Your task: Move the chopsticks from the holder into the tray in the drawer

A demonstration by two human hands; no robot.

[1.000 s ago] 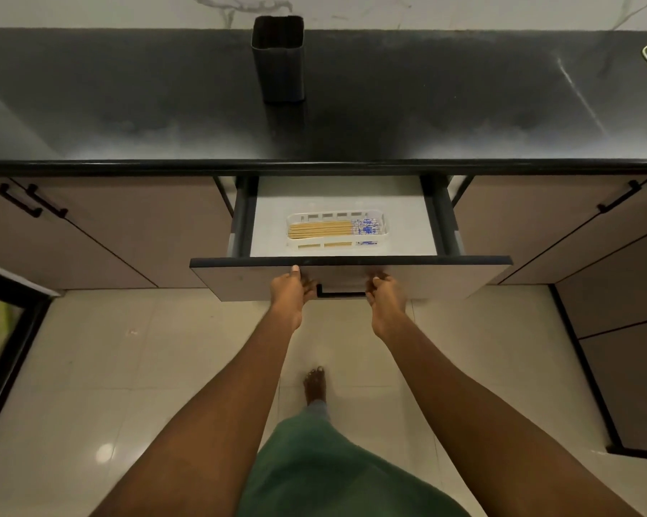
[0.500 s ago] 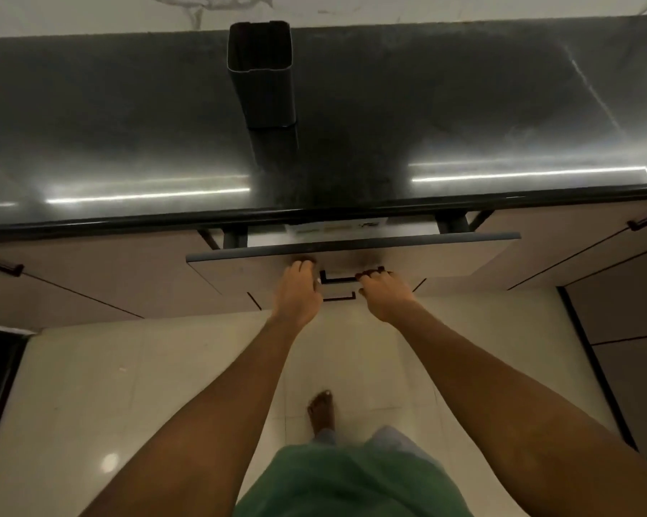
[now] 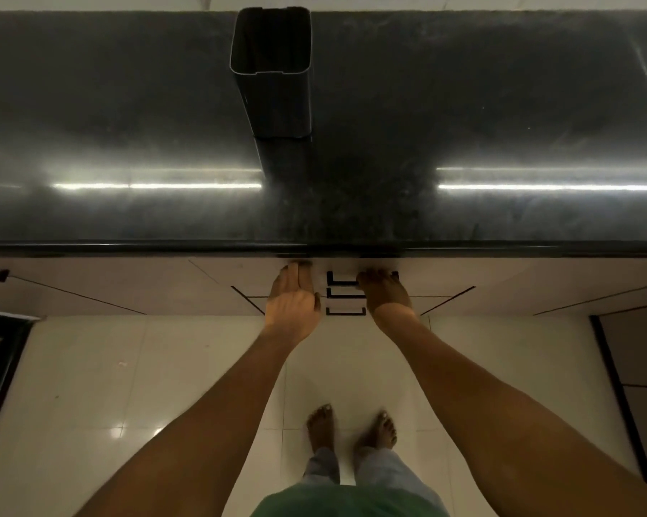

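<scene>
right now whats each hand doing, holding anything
Left hand: open, flat against the drawer front, holding nothing.
Right hand: open, fingers at the drawer handle, holding nothing.

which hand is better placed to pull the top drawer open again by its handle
Right, probably. The right hand has its fingers at the right end of the top handle, so it could hook it. The left hand lies flat on the drawer front, beside the handle.
</scene>
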